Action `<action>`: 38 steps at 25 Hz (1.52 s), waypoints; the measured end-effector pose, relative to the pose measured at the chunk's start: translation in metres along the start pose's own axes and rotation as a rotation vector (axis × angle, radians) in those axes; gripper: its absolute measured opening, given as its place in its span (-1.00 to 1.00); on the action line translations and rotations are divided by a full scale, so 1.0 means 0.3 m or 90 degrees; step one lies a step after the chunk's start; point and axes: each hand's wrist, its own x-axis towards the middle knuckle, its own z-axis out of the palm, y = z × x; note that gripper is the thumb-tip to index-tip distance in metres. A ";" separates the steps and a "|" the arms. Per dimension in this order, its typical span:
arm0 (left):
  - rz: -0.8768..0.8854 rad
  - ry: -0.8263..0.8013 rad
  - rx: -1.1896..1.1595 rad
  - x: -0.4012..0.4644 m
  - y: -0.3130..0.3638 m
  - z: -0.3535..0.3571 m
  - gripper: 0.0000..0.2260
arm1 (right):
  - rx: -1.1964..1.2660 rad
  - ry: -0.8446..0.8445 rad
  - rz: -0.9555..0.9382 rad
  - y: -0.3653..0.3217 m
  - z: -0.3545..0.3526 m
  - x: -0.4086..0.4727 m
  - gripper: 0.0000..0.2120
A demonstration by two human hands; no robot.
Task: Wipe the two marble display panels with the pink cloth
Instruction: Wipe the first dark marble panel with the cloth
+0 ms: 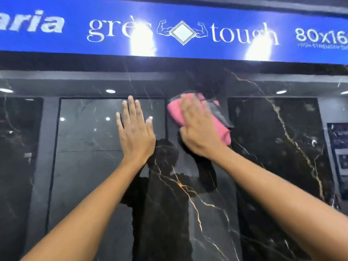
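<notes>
A glossy black marble panel (188,213) with gold and white veins fills the view in front of me. My right hand (199,129) presses a folded pink cloth (175,112) flat against its upper middle, fingers straight and blurred by motion. My left hand (135,132) lies flat on the panel just left of the cloth, fingers spread and pointing up. Where one panel ends and another begins I cannot tell; the polished surface mirrors the room and my own silhouette.
A blue sign band (169,29) with white lettering runs across the top, above the panel, with two bright light glares on it. Reflected ceiling lights and framed shapes show in the marble. A poster-like reflection (339,147) sits at the right edge.
</notes>
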 end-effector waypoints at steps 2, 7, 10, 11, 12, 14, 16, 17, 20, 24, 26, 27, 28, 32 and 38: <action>0.002 0.002 -0.005 0.007 0.000 -0.009 -0.43 | -0.063 -0.063 -0.187 0.051 -0.021 0.008 -0.27; -0.004 -0.002 0.005 -0.002 0.003 -0.009 -0.42 | -0.049 0.099 0.319 0.454 -0.201 0.109 -0.42; -0.011 -0.015 0.002 0.002 0.009 -0.013 -0.42 | -0.022 0.081 0.345 0.253 -0.128 0.116 -0.33; -0.013 -0.018 0.005 0.003 0.006 -0.012 -0.42 | -0.008 0.036 0.199 0.153 -0.082 0.102 -0.27; -0.011 -0.018 0.009 0.003 0.005 -0.011 -0.42 | -0.021 -0.035 0.025 0.078 -0.050 0.082 -0.26; -0.003 -0.019 0.015 0.001 0.002 -0.010 -0.43 | -0.059 -0.110 -0.202 0.085 -0.064 0.099 -0.28; -0.003 -0.022 0.014 0.001 -0.001 -0.010 -0.42 | -0.028 -0.014 -0.092 0.237 -0.132 0.157 -0.30; -0.006 -0.021 0.014 0.000 0.001 -0.012 -0.42 | -0.017 0.052 0.049 0.330 -0.158 0.182 -0.30; -0.012 -0.015 0.019 -0.002 0.009 -0.013 -0.42 | -0.007 0.120 0.401 0.374 -0.178 0.216 -0.40; -0.007 -0.022 0.019 -0.002 0.001 -0.010 -0.42 | 0.017 -0.008 -0.019 -0.022 -0.055 0.258 -0.31; -0.003 -0.023 0.014 0.002 -0.001 -0.012 -0.43 | -0.037 -0.060 -0.183 -0.019 -0.058 0.301 -0.32; -0.002 -0.024 0.014 0.001 -0.001 -0.014 -0.43 | -0.038 -0.031 -0.147 0.057 -0.091 0.329 -0.33; -0.001 -0.022 0.013 0.000 -0.001 -0.016 -0.43 | -0.036 0.013 -0.048 0.160 -0.128 0.355 -0.35; -0.050 0.012 -0.049 0.018 0.038 -0.029 -0.44 | 0.004 0.095 0.384 0.345 -0.191 0.282 -0.43; -0.091 0.106 -0.228 0.142 0.301 -0.031 -0.53 | 0.006 -0.061 -0.143 0.098 -0.050 0.089 -0.33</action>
